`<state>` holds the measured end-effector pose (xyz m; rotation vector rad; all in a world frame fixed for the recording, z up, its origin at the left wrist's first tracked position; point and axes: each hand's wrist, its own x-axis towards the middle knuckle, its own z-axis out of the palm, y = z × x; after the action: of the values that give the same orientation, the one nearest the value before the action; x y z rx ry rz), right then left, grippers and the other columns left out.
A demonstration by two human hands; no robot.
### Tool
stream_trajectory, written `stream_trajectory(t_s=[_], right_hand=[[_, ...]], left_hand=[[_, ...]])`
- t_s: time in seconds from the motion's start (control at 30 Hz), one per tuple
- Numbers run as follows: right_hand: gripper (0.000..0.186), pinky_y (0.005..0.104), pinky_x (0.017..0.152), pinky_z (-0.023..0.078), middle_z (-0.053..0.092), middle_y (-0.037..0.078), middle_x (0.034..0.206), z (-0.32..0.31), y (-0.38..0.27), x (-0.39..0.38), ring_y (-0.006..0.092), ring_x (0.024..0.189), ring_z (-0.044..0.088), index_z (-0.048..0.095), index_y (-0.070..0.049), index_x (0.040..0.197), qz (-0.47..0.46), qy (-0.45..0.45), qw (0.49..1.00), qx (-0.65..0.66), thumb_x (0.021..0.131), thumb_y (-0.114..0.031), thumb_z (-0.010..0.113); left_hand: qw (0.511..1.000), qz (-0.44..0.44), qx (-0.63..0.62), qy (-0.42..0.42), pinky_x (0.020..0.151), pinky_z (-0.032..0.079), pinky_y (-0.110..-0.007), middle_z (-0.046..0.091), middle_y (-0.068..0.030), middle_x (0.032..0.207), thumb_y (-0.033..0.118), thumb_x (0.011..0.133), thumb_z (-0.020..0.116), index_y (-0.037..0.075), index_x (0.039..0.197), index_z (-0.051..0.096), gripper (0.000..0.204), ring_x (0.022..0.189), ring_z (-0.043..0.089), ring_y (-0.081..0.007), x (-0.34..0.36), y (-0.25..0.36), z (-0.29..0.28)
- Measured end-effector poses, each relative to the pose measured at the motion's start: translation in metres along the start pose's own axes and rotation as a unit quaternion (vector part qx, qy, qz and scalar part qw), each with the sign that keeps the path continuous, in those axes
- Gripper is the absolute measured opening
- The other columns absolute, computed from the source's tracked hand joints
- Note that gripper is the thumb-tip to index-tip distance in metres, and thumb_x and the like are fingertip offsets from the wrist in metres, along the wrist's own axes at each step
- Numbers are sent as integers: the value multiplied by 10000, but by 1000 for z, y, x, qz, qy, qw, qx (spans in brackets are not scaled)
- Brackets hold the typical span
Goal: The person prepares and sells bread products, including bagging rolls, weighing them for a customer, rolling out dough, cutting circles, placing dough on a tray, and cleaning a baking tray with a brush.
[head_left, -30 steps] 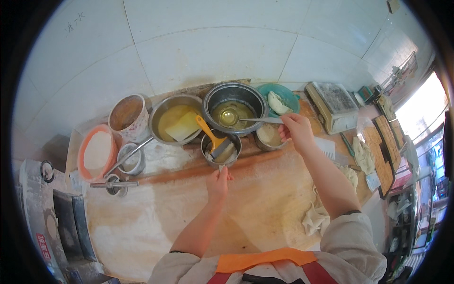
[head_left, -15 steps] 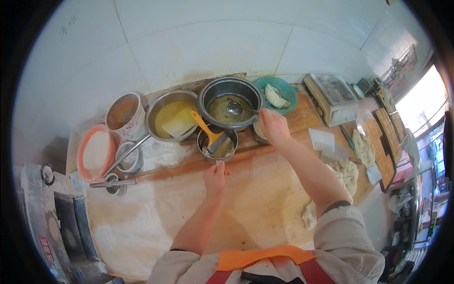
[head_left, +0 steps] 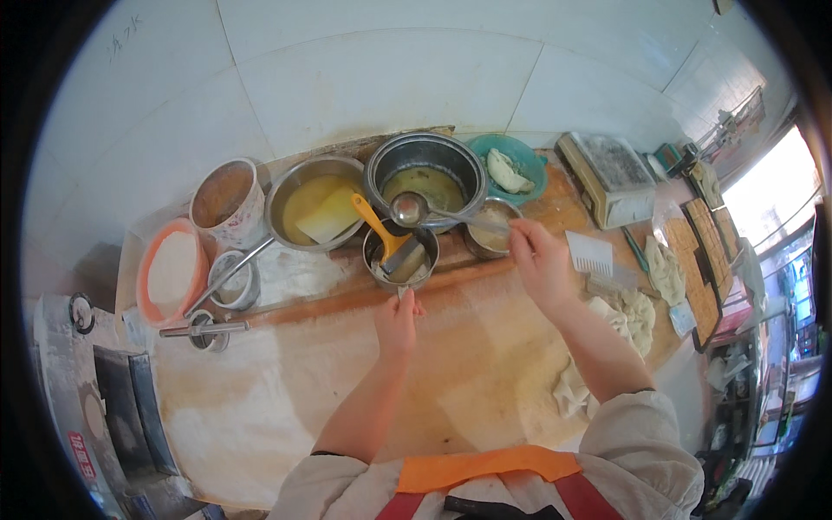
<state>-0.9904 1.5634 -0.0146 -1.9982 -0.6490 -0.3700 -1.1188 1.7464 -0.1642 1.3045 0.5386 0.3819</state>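
Observation:
My left hand (head_left: 396, 325) grips the short handle of a small metal saucepan (head_left: 369, 263) above the near edge of the pots. A flat orange-handled brush (head_left: 390, 242) leans in that saucepan, its handle sticking up. Pinched in my right hand (head_left: 542, 264) is the long handle of a metal ladle (head_left: 410, 209). The ladle's bowl hangs between the saucepan and a larger dark pot (head_left: 376, 201), which holds yellowish liquid; what the bowl contains I cannot tell. To the left, a wide steel pan (head_left: 278, 227) contains yellow liquid and a pale flat scraper.
Pots and tubs line the wall side: a pink tub (head_left: 152, 305) of white powder, a white bucket (head_left: 257, 212), and a green bowl (head_left: 540, 180) holding pale dough. A kitchen scale (head_left: 628, 206), a white toothed scraper (head_left: 589, 256) and crumpled cloths (head_left: 640, 325) lie to the right on the floury worktop (head_left: 286, 381).
My right hand has drawn back toward me and to the right. The ladle has come up out of the dark pot to its near rim. My left hand stays on the saucepan handle.

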Motion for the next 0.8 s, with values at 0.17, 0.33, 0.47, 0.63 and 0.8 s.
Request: stream_trajectory(t_s=[0.17,0.33,0.47,0.63,0.8], right_hand=[[163,278,550,478,629,69,698,9,-3,-8,117,592,593,631,1,957,133,31,990,26,929,-141,556],[259,269,522,496,632,90,743,13,48,-10,134,591,594,567,38,1111,299,36,916,265,906,-121,574],[303,298,564,517,664,85,786,-10,28,-74,135,623,627,577,4,1124,263,-11,936,235,871,-153,631],[459,345,680,533,678,114,890,-81,-2,-196,200,759,649,615,-23,1153,262,-87,940,200,782,-272,720],[681,352,972,425,554,183,1251,-174,-45,-318,252,1146,538,567,-10,1235,224,82,960,150,710,-380,793]], left_hand=[[999,-16,-44,27,590,406,-263,620,-61,674,229,934,562,15,625,537,377,595,523,-105,-6,8,1],[998,-43,-32,13,613,445,-271,635,-77,702,236,922,601,6,758,637,285,635,584,-131,12,-10,-4],[996,-63,-54,32,659,539,-302,637,-128,767,206,900,622,-47,919,633,254,682,621,-207,16,5,-22],[989,70,66,-116,735,471,-320,601,-109,702,213,939,524,12,654,506,348,783,623,-212,-95,40,-32],[883,71,174,-431,681,445,-292,599,-79,656,187,934,517,-10,631,557,363,746,608,-160,-235,43,11]])
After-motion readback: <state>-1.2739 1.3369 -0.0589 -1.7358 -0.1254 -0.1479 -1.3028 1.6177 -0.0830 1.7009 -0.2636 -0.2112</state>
